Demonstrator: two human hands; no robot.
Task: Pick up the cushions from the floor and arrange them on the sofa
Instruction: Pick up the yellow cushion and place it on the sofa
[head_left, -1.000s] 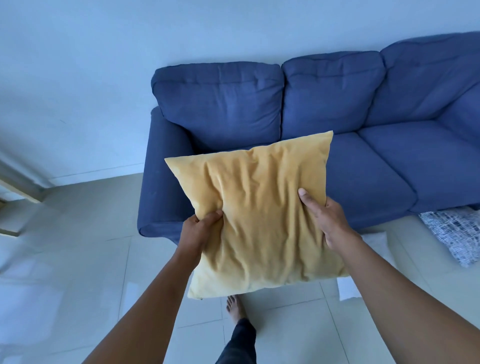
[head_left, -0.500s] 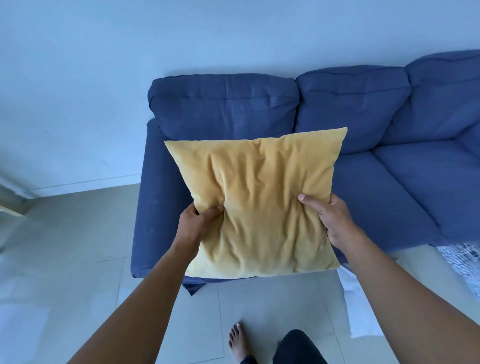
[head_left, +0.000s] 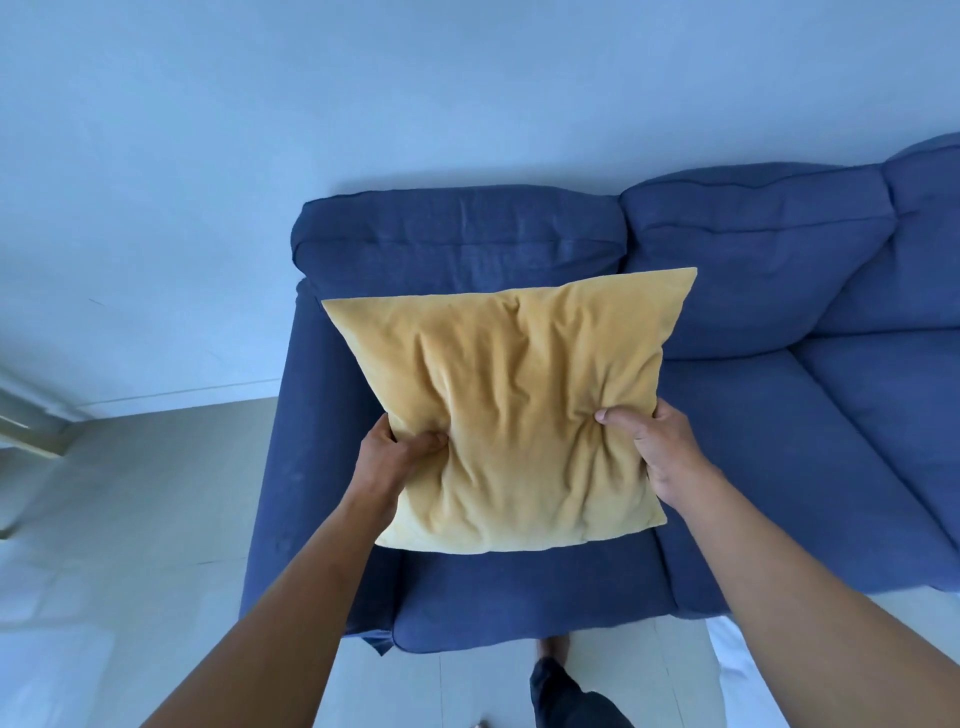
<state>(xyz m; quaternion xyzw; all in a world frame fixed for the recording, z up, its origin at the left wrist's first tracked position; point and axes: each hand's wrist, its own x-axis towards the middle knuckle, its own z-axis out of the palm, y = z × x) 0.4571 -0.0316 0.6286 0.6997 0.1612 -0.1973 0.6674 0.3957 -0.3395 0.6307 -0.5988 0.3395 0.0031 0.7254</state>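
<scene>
I hold a yellow square cushion (head_left: 511, 410) out in front of me, above the left seat of the blue sofa (head_left: 753, 467). My left hand (head_left: 395, 457) grips the cushion's lower left edge, thumb pressed into the front. My right hand (head_left: 660, 452) grips its lower right edge the same way. The cushion is tilted, its top edge near the sofa's left back pillow (head_left: 457, 244). Whether its bottom touches the seat is hidden by the cushion itself.
The sofa's left armrest (head_left: 306, 467) runs beside the cushion. A white cushion (head_left: 727, 660) lies on the tiled floor by the sofa's front, partly behind my right arm. My foot and dark trouser leg (head_left: 566, 691) stand at the sofa's front edge. A pale wall is behind.
I have stepped closer to the sofa and carried the yellow cushion forward, from over the front edge to over the left seat. Both hands kept their grip.
</scene>
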